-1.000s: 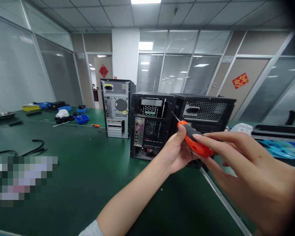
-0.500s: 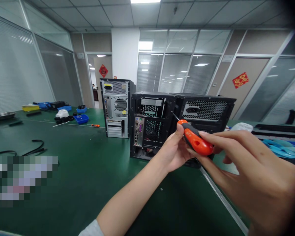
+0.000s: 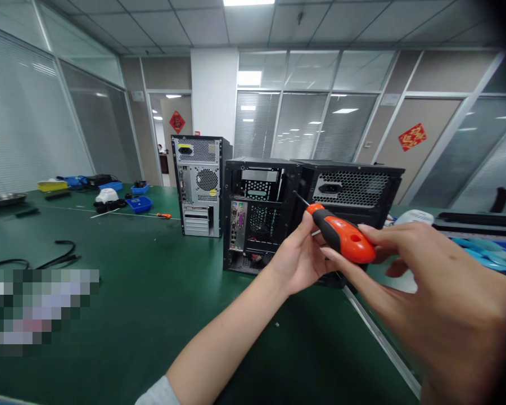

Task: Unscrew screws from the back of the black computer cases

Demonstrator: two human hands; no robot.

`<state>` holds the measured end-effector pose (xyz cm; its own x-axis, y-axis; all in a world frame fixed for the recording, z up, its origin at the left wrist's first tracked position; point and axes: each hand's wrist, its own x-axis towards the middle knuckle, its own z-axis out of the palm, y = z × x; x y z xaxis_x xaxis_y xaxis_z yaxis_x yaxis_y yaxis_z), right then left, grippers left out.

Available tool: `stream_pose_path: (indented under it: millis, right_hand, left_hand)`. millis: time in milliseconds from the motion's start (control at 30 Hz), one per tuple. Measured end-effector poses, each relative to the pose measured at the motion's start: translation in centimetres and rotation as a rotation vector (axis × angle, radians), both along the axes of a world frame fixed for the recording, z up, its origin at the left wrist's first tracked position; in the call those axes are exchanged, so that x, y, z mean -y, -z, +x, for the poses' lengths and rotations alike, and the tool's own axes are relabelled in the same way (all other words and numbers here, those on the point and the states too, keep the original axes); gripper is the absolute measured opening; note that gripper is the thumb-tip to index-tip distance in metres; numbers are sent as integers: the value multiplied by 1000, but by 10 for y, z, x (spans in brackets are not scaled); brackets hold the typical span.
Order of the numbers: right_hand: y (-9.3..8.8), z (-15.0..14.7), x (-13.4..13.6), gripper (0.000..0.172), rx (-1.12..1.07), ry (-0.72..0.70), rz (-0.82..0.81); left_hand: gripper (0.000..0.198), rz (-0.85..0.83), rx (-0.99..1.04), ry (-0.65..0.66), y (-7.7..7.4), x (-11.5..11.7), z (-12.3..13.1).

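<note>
An orange and black screwdriver point(image 3: 341, 239) points its tip at the rear of a black computer case point(image 3: 261, 211) standing on the green table point(image 3: 122, 304). My right hand point(image 3: 425, 281) curls its fingers round the handle's end. My left hand point(image 3: 299, 259) pinches the handle's front part between thumb and fingers, close to the case's back panel. A second black case point(image 3: 354, 191) stands right behind the first one.
A silver computer case point(image 3: 199, 185) stands to the left of the black ones. Black cables point(image 3: 54, 256) lie at the left. Blue bins point(image 3: 138, 203), a white object point(image 3: 107, 195) and a small orange tool point(image 3: 164, 215) sit farther back. Blue items point(image 3: 484, 253) lie at the right.
My right hand has slid back and up along the handle, and the screwdriver's rear end has lifted a little to the right. The left hand has hardly moved.
</note>
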<state>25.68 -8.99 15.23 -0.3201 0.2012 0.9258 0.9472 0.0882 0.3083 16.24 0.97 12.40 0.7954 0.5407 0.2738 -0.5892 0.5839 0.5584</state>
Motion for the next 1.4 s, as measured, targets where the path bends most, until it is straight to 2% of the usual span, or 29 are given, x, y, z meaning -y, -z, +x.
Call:
stream_pose_path:
  millis: [333, 733, 967, 1400]
  right_hand:
    - [2, -3, 0, 28, 0, 53, 24]
    - [7, 3, -2, 36, -65, 121, 73]
    - [9, 2, -3, 35, -139, 130, 39]
    - [8, -2, -6, 48, -201, 210, 19]
  left_hand:
    - [46, 44, 38, 26, 0, 0, -2]
    - [38, 48, 78, 66, 0, 3, -7]
    - [40, 119, 41, 38, 3, 3, -7]
    - [39, 189, 61, 35, 5, -2, -5]
